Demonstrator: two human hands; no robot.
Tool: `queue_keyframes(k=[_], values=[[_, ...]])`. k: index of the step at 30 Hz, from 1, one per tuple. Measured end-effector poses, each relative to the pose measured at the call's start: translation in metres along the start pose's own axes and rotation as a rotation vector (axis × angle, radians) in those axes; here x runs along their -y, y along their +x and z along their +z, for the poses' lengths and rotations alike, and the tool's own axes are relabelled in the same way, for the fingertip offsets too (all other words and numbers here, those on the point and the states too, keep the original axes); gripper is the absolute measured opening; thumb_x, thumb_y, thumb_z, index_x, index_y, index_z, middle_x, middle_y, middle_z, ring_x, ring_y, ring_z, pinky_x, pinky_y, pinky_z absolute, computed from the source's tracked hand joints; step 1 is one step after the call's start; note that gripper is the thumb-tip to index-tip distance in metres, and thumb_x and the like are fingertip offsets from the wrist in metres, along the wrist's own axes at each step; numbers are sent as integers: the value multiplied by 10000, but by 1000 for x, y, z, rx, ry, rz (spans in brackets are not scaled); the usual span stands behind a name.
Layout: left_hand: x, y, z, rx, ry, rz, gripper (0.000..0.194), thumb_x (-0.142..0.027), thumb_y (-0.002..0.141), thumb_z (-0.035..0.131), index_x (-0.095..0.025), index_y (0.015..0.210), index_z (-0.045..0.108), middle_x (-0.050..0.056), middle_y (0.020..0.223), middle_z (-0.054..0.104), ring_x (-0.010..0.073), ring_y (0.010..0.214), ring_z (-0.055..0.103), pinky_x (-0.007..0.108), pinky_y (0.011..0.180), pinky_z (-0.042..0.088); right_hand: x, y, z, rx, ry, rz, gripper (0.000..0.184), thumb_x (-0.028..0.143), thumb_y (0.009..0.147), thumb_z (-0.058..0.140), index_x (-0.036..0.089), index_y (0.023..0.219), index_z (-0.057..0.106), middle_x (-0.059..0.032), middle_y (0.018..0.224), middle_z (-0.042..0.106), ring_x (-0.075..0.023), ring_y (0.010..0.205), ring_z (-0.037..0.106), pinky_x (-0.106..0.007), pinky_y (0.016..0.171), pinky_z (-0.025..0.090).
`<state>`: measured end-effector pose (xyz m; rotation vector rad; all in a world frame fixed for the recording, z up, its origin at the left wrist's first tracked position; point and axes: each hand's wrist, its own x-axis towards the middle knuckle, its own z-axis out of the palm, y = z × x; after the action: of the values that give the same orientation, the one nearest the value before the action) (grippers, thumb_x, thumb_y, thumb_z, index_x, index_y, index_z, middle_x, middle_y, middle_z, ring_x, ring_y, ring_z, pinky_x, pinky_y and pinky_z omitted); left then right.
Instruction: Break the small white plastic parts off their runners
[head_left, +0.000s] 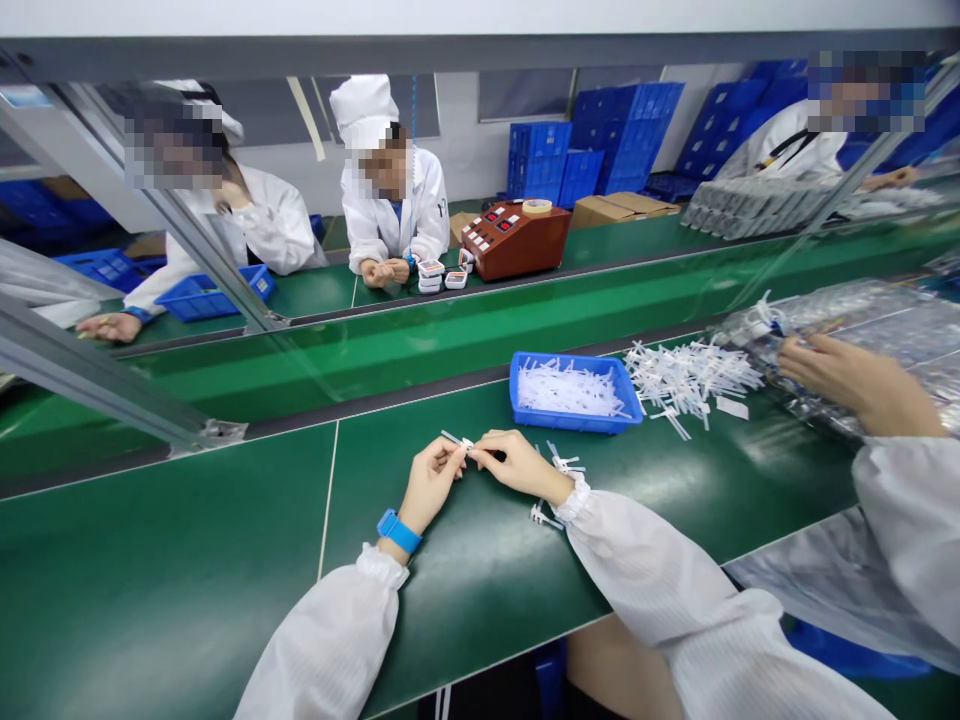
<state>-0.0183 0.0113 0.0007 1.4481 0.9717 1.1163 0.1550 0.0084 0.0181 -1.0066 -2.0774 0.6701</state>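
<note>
My left hand (pixel 435 478), with a blue band at its wrist, pinches a small white plastic part with a thin tube (pixel 452 438) over the green bench. Fingertips of my right hand (pixel 517 462) meet the same part from the other side, so both hands are closed on it. Its exact kind is too small to make out. Beside my right wrist lie a few similar white tube parts (pixel 564 460), and another loose part (pixel 545 516) rests under the sleeve. Just beyond my right hand stands a blue tray (pixel 577 422) holding many short translucent tubes (pixel 570 388).
Right of the tray is a heap of white tube parts (pixel 686 378). A co-worker's hand (pixel 847 375) reaches in beside plastic bags (pixel 862 310). Across the green conveyor (pixel 450 345), people in white sit near a red-brown box (pixel 517 240). A metal post (pixel 97 370) rises at left.
</note>
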Motion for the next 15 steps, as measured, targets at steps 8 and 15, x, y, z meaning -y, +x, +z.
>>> queue_keyframes(k=[8, 15], values=[[-5, -1, 0, 11, 37, 3, 257, -394, 792, 650, -151, 714, 619, -5, 648, 569, 93, 558, 511, 219, 553, 456, -1, -2, 3, 5, -37, -17, 288, 238, 934, 460, 171, 728, 649, -38, 705, 634, -150, 682, 554, -263, 677, 405], [-3, 0, 0, 23, 50, 8, 264, -402, 799, 639, -153, 713, 621, -6, 650, 567, 94, 562, 510, 219, 556, 452, -3, -1, 4, 3, -48, -13, 289, 244, 933, 463, 172, 719, 642, -42, 709, 630, -151, 681, 545, -263, 671, 401]])
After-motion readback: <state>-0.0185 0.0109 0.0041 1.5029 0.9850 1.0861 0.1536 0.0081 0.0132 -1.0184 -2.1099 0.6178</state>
